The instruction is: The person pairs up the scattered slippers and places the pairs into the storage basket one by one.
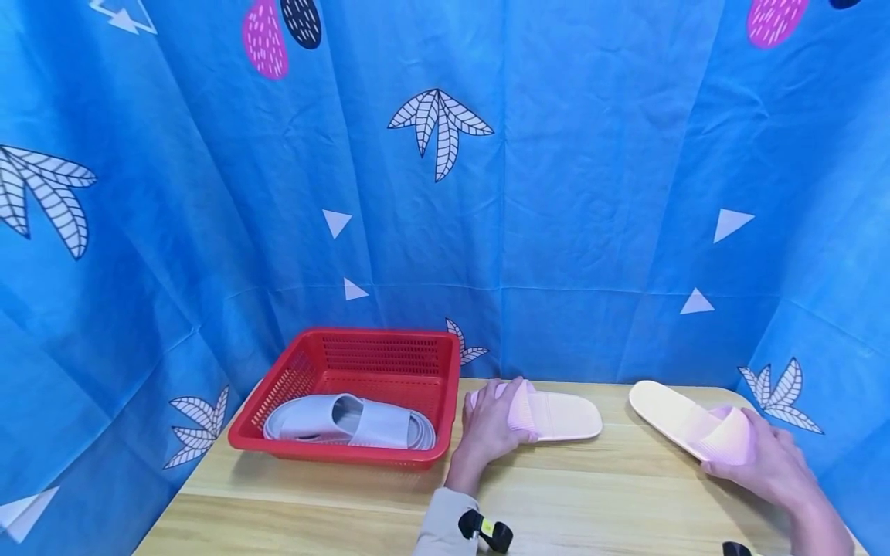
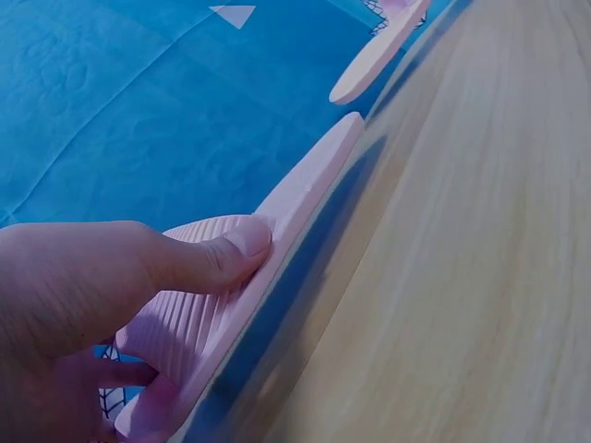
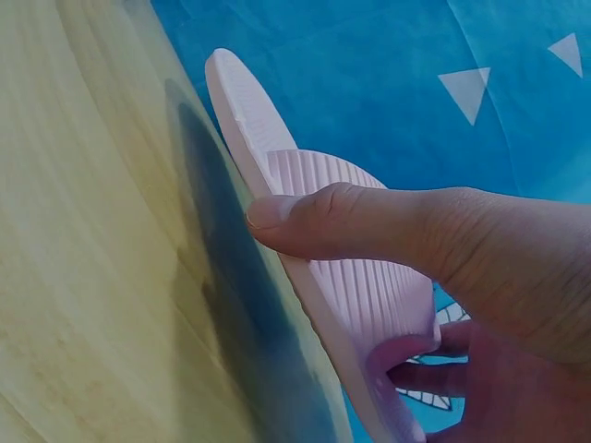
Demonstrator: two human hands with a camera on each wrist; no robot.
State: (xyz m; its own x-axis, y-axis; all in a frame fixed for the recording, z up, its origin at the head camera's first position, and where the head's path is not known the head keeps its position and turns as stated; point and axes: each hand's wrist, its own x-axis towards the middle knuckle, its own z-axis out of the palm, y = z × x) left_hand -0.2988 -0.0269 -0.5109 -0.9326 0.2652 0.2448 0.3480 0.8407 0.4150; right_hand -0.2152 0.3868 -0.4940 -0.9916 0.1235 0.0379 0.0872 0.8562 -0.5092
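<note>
My left hand [image 1: 489, 427] grips a pink slipper [image 1: 566, 417] across its ribbed strap, with the sole's toe-to-heel line pointing right. In the left wrist view the thumb [image 2: 247, 238] presses the sole's edge beside the strap, and a shadow lies on the table under the slipper. Farther right, my right hand [image 1: 775, 459] holds a second pink slipper [image 1: 664, 409], its free end angled toward the back left. The right wrist view shows the thumb [image 3: 272, 212] on the sole's side and other fingers round the far side, partly hidden; a dark shadow falls below this slipper too.
A red plastic basket [image 1: 448, 409] stands left of my left hand, with white slippers [image 1: 313, 417] lying in its front part. Blue patterned curtain [image 1: 556, 193] hangs behind and on both sides of the wooden table [image 1: 556, 502].
</note>
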